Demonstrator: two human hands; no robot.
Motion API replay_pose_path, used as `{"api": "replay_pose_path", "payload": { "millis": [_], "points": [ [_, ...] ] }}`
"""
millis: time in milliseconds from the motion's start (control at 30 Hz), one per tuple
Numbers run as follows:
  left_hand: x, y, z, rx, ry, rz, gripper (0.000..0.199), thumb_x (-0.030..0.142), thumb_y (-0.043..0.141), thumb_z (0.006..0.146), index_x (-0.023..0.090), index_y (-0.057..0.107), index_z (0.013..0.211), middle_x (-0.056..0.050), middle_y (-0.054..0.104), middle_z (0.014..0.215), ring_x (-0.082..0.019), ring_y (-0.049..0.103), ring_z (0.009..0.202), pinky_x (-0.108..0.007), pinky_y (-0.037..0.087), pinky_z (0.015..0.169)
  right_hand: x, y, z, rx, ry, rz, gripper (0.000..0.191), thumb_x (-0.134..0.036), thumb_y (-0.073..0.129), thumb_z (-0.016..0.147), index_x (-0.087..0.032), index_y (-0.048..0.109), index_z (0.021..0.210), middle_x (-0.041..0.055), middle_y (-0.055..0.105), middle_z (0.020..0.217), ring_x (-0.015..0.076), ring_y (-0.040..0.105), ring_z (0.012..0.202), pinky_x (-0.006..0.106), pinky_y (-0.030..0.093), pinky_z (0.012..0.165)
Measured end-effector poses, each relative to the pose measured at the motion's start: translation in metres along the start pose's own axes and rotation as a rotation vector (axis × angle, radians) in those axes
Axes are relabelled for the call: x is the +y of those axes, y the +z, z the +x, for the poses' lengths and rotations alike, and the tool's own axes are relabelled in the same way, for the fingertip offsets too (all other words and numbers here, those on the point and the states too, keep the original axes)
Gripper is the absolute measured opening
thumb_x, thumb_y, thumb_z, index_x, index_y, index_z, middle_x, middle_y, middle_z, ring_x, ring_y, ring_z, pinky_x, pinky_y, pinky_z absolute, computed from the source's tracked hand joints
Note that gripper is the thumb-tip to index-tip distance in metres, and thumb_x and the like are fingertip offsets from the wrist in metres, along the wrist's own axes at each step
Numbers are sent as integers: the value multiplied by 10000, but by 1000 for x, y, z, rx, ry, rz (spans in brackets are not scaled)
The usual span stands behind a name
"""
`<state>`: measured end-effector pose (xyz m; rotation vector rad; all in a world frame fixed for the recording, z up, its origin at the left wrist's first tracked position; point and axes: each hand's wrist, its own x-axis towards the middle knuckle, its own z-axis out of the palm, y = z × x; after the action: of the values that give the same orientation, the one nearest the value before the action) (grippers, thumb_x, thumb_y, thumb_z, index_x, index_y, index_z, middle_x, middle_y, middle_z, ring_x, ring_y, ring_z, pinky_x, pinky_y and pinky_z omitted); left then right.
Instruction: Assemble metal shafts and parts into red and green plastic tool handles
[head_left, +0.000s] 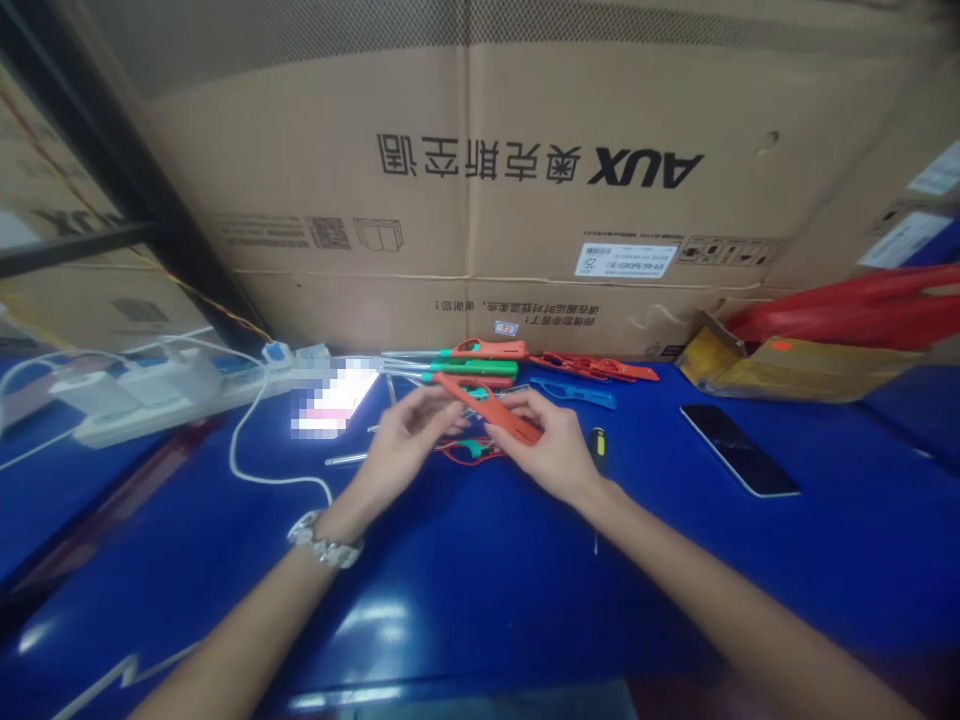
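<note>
An orange long-necked lighter (504, 415) is held slanting above the blue table, its front end up and to the left. My right hand (551, 440) is closed around the lighter's handle. Close to its front end, my left hand (412, 430) has thumb and fingers pinched together on the lighter; the exact grip is partly hidden. Behind the hands lie a green lighter (484, 369) and another orange lighter (491, 349), metal necks to the left. Beneath the hands is a red and green lighter piece (472, 452), partly covered.
Red casing pieces (600, 366) and a blue one (577, 391) lie behind my right hand, near a screwdriver (597, 445). Further right are a phone (739, 450) and an open box (780, 370). A power strip (180, 400) with cables stands left. A large carton (480, 220) walls the back.
</note>
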<state>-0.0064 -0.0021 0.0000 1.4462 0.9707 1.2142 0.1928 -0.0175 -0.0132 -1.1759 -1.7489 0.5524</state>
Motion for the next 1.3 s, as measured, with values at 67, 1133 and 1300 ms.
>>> {"api": "replay_pose_path", "payload": {
  "millis": [67,1133,1300],
  "points": [
    [-1,16,-3,-25,-52,-142,332,439,710,843,166,691,1031,-47,727,913,-159,685,784,-296,567,784,-4,4,-3,-15,22,25,269,-372,705,838,-253,655,1073,34,772,942,225,734,832,343,569,748],
    [-6,-1,7,90,123,372,372,432,653,865,186,649,1144,-95,686,1182,-209,667,959,-346,559,824,22,-49,19,-185,-6,-45,305,-412,519,976,-231,659,1177,50,729,1004,198,669,913,363,513,850],
    [4,16,25,-37,282,609,239,391,574,918,204,685,1018,-62,698,1028,-207,648,894,-341,523,767,56,-94,23,-279,-158,-440,320,-409,559,967,-236,675,1210,89,716,1146,262,630,1040,445,461,943]
  ]
}}
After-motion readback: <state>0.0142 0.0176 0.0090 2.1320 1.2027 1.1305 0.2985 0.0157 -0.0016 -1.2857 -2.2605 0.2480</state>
